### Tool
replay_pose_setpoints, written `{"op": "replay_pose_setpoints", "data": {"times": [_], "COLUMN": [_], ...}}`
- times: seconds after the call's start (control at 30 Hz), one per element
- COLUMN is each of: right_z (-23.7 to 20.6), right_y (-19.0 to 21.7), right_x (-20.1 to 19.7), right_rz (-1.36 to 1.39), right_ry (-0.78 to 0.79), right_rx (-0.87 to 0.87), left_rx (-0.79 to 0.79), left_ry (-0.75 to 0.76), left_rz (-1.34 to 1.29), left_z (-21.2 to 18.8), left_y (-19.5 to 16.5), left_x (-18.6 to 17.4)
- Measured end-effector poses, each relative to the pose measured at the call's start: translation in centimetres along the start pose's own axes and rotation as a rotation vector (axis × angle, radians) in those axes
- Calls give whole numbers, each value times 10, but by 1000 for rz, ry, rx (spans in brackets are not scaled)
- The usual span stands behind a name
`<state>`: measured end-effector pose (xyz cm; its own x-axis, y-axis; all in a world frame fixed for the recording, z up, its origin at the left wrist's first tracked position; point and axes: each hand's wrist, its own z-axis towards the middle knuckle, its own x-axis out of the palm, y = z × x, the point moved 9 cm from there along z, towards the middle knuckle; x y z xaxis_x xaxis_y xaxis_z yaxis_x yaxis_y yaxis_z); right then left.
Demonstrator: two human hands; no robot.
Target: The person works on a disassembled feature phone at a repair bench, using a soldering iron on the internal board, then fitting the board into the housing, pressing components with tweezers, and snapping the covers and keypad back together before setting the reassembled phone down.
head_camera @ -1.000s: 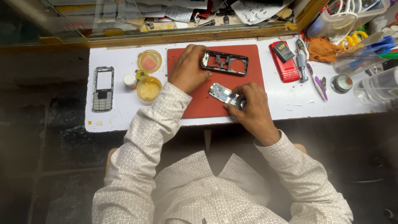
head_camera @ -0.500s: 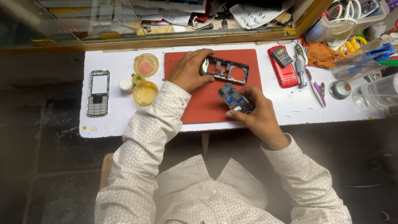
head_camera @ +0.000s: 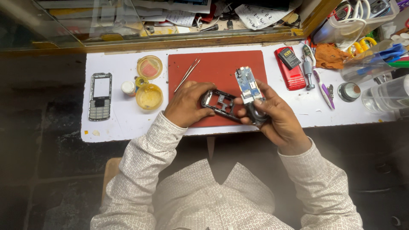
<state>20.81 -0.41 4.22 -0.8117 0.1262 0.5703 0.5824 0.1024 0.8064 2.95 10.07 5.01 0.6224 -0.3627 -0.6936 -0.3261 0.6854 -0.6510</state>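
Note:
My left hand [head_camera: 187, 103] grips one end of a dark phone frame [head_camera: 221, 104] held just above the red mat [head_camera: 215, 70]. The frame's other end rests in my right hand [head_camera: 272, 113], which also holds a small blue circuit board [head_camera: 246, 85] upright between thumb and fingers. Thin metal tweezers [head_camera: 187, 74] lie on the mat, a little beyond my left hand.
On the white table [head_camera: 115, 123], at the left, lie a phone front cover with keypad [head_camera: 100, 96], two yellow lidded dishes [head_camera: 149, 96] and a small white bottle [head_camera: 127, 87]. To the right are a red phone [head_camera: 291, 68], a screwdriver [head_camera: 307, 68], an orange cloth [head_camera: 329, 55] and clear containers [head_camera: 385, 93].
Both hands came toward the table's near edge. The left hand lifted the frame off the mat and brought it to the right hand. The board now stands upright.

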Motion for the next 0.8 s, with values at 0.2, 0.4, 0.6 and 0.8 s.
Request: {"op": "replay_pose_setpoints", "data": {"times": [0.2,0.4,0.6,0.8], "right_z": [-7,-9,-5,-2], "right_y": [39,51,45,36], "right_x": [37,64,77,76], "right_rz": [-915,-1618,-1776,-1843], "right_ry": [128,152,117,84], "right_rx": [-495,-876,-1052,-1066], "left_rx": [-27,-102,2,-28], "left_ry": [4,4,-119,-126], "left_rz": [-181,-310,-189,-217], "left_z": [-2,-6,-6,-5], "left_y": [10,29,28,32], "left_x": [-1,8,6,9]}}
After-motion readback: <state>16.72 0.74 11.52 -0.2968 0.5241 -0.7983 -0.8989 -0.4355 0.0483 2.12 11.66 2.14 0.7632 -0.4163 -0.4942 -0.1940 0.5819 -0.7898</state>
